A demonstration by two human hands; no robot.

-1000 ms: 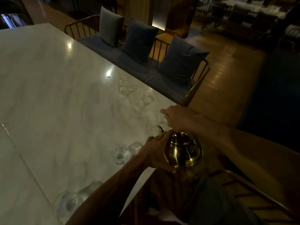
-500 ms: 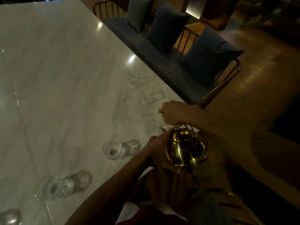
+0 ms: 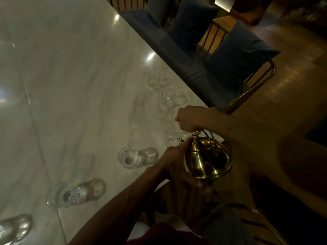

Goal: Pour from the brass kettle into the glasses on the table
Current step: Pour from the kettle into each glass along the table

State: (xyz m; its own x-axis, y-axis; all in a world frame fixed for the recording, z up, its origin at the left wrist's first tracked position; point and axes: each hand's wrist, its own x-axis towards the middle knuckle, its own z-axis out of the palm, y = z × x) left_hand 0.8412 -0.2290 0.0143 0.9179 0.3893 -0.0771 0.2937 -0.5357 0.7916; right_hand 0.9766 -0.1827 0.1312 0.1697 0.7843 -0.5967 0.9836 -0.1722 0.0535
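- Gripped the wire handle (image 3: 206, 133) of the brass kettle (image 3: 208, 157) from above with the right hand (image 3: 190, 119), fingers curled tight round it, just right of the frame's centre.
- Cupped the kettle's left flank with the left hand (image 3: 174, 161), fingers wrapped round the belly and under it, forearm rising from the bottom edge of the frame.
- Kept the kettle lifted in the lower right-centre of the frame, at the near edge of the pale marble surface (image 3: 79, 85), tilted a little so the lid knob (image 3: 196, 133) leaned toward the upper left.
- Aimed the spout (image 3: 180, 139) leftward, tip just beside the rim of the third glass (image 3: 170, 138); could not tell whether anything ran from it.
- Counted six glasses along that edge of the surface, strung from upper centre down to the lower left corner: first glass (image 3: 154, 81), second glass (image 3: 167, 98), the third by the spout, fourth glass (image 3: 128, 157), fifth glass (image 3: 60, 194), and a blurred sixth glass (image 3: 7, 232) cut by the frame's corner.
- Found all six upright and apart from one another; could not judge their fill in the dim light.
- Made out, past the surface in the upper right, a bench (image 3: 177, 50) with dark blue cushions (image 3: 237, 55) and a wooden floor (image 3: 292, 68).
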